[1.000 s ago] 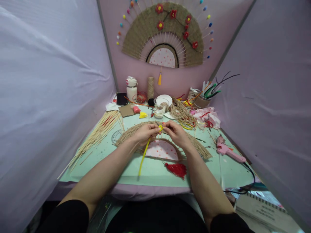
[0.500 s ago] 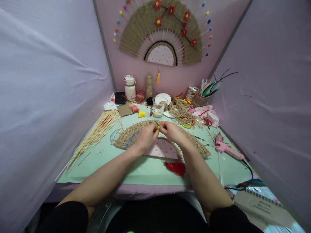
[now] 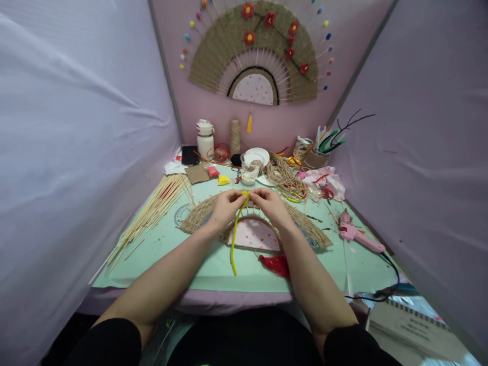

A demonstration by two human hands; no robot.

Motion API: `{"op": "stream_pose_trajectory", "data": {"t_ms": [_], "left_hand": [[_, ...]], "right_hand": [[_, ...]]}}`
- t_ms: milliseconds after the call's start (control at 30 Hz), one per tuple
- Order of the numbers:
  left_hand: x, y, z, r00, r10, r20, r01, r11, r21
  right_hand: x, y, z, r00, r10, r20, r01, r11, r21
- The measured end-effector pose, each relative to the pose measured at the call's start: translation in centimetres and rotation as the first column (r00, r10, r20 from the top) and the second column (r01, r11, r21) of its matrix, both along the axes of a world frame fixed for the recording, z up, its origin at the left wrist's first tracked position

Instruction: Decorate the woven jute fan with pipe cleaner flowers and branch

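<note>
Between the fingertips of both hands is a yellow pipe cleaner (image 3: 234,244), its upper end bent into a small bunch and its long tail hanging down. My left hand (image 3: 227,209) pinches it from the left. From the right, my right hand (image 3: 270,205) pinches the same bunched end. Below them lies a woven twine fan (image 3: 199,213) with bluish bands, partly covered by the hands and forearms. Its half-round centre (image 3: 253,235) is white with pink dots. A red tassel (image 3: 275,265) lies at the fan's lower edge, partly behind my right forearm.
Thin wooden sticks (image 3: 152,213) are spread at the left beside a protractor (image 3: 182,215). A pink glue gun (image 3: 356,233) with a black cord lies at the right. Behind are a twine heap (image 3: 285,175), a white bottle (image 3: 205,141) and a yellow packet (image 3: 224,180). A finished fan (image 3: 217,56) hangs above.
The yellow pipe cleaner's long tail now hangs in view below the fingers; before, only a bit showed between the hands. Both hands have shifted slightly and stay close together.
</note>
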State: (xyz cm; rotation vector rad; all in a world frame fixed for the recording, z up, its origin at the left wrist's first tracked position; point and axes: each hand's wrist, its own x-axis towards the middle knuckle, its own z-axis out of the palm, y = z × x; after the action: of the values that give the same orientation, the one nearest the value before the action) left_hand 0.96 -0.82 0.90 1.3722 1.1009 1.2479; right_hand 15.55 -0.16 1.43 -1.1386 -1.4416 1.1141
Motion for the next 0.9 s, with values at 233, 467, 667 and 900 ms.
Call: {"op": "stream_pose_trajectory", "data": {"t_ms": [233, 467, 667, 900], "left_hand": [[0.2, -0.4, -0.2, 0.984, 0.041, -0.173, -0.006, 0.980, 0.198], [0.2, -0.6, -0.4, 0.988, 0.095, -0.118, -0.067, 0.972, 0.226], [0.3, -0.1, -0.5, 0.984, 0.114, 0.134, -0.120, 0.992, 0.041], [0.4, -0.1, 0.1, 0.986, 0.064, 0.156, -0.057, 0.997, -0.052]], "right_hand": [[-0.6, -0.5, -0.1, 0.986, -0.144, 0.084, 0.135, 0.985, 0.104], [-1.2, -0.4, -0.6, 0.986, -0.169, -0.016, 0.169, 0.982, 0.082], [-1.1, -0.7, -0.3, 0.992, -0.128, 0.002, 0.127, 0.988, 0.089], [-0.9, -1.0, -0.4, 0.996, -0.086, 0.025, 0.084, 0.993, 0.081]]}}
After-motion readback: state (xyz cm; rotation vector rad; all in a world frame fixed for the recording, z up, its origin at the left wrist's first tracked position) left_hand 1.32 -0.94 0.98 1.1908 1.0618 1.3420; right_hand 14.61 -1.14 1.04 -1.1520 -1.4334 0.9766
